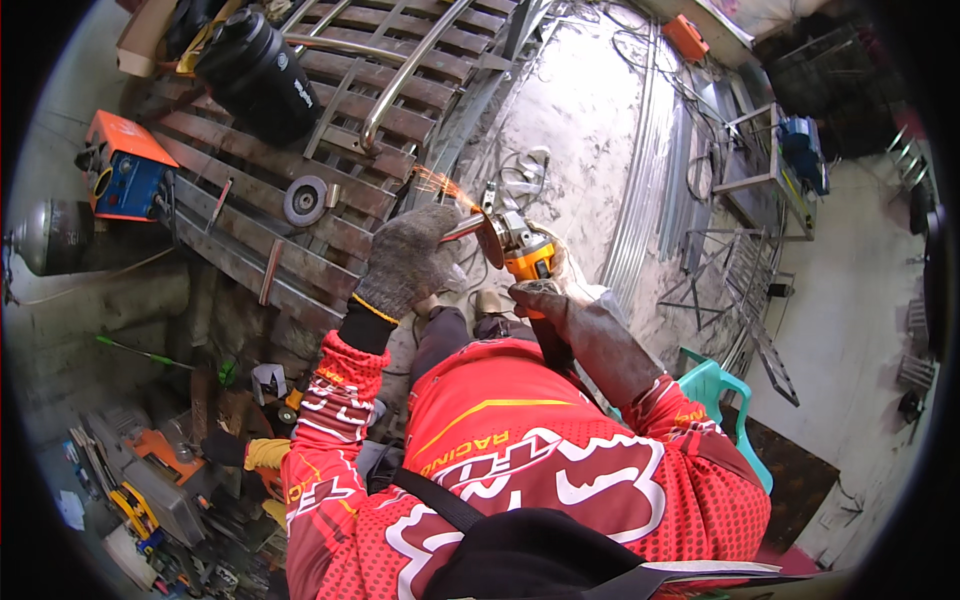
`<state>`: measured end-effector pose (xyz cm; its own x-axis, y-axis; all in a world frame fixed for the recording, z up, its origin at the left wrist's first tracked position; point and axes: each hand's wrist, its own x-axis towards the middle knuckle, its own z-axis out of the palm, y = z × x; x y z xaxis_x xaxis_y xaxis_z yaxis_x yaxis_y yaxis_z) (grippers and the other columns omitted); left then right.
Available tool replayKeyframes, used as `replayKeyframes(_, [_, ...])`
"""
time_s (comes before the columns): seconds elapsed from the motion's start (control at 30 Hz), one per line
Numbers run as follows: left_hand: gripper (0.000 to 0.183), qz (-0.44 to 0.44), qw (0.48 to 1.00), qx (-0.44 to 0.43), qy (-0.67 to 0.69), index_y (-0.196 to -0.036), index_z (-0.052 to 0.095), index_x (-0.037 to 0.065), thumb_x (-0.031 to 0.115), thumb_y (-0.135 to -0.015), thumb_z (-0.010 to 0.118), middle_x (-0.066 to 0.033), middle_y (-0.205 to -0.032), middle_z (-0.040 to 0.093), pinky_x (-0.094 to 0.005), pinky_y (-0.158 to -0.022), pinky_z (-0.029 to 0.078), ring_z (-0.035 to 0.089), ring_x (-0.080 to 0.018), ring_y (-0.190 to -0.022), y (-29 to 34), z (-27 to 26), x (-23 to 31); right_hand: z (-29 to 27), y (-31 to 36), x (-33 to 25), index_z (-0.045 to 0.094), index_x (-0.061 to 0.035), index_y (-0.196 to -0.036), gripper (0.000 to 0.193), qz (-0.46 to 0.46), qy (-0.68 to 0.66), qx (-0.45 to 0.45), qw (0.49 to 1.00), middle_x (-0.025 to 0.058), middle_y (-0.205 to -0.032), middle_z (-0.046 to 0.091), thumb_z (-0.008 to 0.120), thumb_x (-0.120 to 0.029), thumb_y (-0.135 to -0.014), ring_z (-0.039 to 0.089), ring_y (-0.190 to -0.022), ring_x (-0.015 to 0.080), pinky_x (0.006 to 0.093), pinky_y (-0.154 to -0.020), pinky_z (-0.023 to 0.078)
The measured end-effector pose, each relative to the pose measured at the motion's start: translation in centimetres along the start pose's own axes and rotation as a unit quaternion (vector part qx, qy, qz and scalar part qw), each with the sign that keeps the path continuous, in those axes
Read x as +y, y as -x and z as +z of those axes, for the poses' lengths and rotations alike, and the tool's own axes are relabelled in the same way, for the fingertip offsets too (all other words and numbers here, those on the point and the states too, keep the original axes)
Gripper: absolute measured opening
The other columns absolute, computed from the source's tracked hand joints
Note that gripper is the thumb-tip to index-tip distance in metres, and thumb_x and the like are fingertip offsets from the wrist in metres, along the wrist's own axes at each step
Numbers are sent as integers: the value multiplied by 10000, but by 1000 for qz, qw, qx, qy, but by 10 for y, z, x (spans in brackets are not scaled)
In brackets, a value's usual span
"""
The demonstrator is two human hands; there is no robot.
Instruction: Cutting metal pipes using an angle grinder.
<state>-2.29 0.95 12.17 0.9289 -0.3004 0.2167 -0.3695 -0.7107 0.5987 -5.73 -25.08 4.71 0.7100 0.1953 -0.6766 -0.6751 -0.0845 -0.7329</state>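
My left hand [408, 250], in a grey knit glove, is closed around a short metal tube [461, 228]. Its end meets the disc [490, 240] of a yellow-and-black angle grinder [532, 258]. Orange sparks [440, 184] fly from that contact, away toward the upper left. In a dark leather glove, my right hand [560, 305] grips the grinder's body from below and the right. Some pale cloth [570, 268] hangs beside the tool. The glove hides the fingertips of both hands in part.
Left of me stands a slatted metal bench [350, 205] bearing a loose grinding disc [305, 200], a black jug [257, 80] and bent steel tubing [405, 75]. An orange-and-blue welding machine [130, 165] sits at its edge. Long steel profiles [640, 170] lie right; a green chair [715, 390] is close behind.
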Motion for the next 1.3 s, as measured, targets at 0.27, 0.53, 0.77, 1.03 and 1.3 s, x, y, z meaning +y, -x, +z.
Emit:
replayKeyframes(0.27, [250, 4, 1000, 9, 24, -1070, 700, 52, 122, -830, 704, -190, -1031, 701, -453, -799, 564, 695, -401, -941, 0, 4, -3, 2, 5, -17, 424, -35, -1438, 856, -79, 11, 3, 997, 110, -1193, 693, 857, -109, -704, 693, -1059, 249, 388, -930, 556])
replayKeyframes(0.53, [215, -5, 1000, 4, 19, -1035, 687, 34, 118, -838, 701, -197, -981, 690, -462, -761, 560, 695, -409, -907, 1, 6, -8, 5, 2, -18, 380, -39, -1468, 924, -86, 22, 0, 996, 108, -1202, 687, 856, -91, -678, 684, -1071, 247, 388, -952, 549])
replayKeyframes(0.77, [223, -8, 999, 17, 44, -1034, 687, 37, 139, -836, 705, -200, -960, 691, -458, -754, 560, 695, -411, -895, 2, 6, -5, 5, 2, -19, 341, -42, -1495, 984, -87, 28, -2, 996, 107, -1209, 681, 856, -75, -656, 675, -1081, 244, 387, -971, 542])
replayKeyframes(1.03, [249, -19, 999, 17, 47, -1056, 690, 36, 152, -837, 713, -201, -968, 699, -453, -765, 564, 703, -401, -902, 4, 10, -10, 5, 3, -21, 298, -46, -1525, 1053, -87, 28, 2, 996, 105, -1218, 674, 855, -57, -631, 666, -1093, 242, 387, -992, 535])
replayKeyframes(1.3, [367, -42, 998, -34, 42, -1184, 706, 95, 139, -821, 731, -171, -1112, 712, -444, -876, 575, 702, -380, -1024, 3, 0, -4, 7, 10, -29, 254, -50, -1555, 1123, -79, 25, 7, 997, 103, -1227, 667, 854, -38, -606, 656, -1104, 239, 387, -1014, 528])
